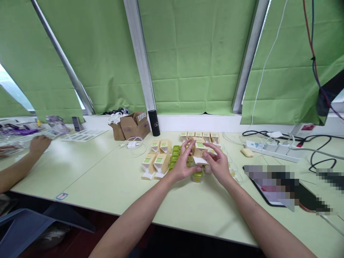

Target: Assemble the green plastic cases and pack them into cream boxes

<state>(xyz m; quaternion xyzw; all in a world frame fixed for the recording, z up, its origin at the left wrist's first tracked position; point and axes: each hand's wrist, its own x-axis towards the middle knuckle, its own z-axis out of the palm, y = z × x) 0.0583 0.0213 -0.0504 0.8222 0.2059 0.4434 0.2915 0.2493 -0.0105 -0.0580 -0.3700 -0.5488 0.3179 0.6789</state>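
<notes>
Between both hands is a small tan cardboard box (200, 152) with a green square on top and a white-lined flap hanging at its front. My left hand (184, 163) curves round its left side, fingertips at the upper edge and thumb low by the flap. At the right, my right hand (219, 165) grips it with thumb and fingers. Just below stands a clear small container (197, 176) with green contents. Green small containers (175, 152) line up left of the hands; those beneath the hands are partly hidden.
Open-flapped tan boxes (162, 163) stand at left, and more boxes (206, 136) form a row behind. Farther back are a brown carton (134, 125) and a black bottle (153, 123). A power strip (274, 149), cables and phones (311, 197) lie right. Another person's hand (39, 144) is far left.
</notes>
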